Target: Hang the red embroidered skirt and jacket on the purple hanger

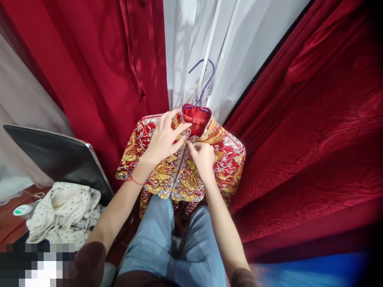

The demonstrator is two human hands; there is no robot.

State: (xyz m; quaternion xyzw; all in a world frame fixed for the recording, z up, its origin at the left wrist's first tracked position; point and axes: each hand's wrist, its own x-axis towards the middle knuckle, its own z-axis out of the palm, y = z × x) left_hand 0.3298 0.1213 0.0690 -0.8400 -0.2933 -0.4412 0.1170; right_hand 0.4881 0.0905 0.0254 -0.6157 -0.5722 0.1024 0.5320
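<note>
A red jacket (190, 179) with dense gold and silver embroidery hangs on a purple hanger (212, 75), its lower hem at my knees. Its stand-up collar (196, 119) shows a red lining and a small label. My left hand (164, 137) rests on the jacket just left of the collar opening, fingers spread. Close by, my right hand (202, 155) pinches the front edge just below the collar with thumb and curled fingers. The fastening between the two hands is too small and covered to make out.
Red curtains (299, 151) hang at right and left, with white fabric (191, 44) between them. On the left stands a black chair back (56, 159). A cream spotted cloth (66, 211) is heaped in front of it, beside a white container (22, 210).
</note>
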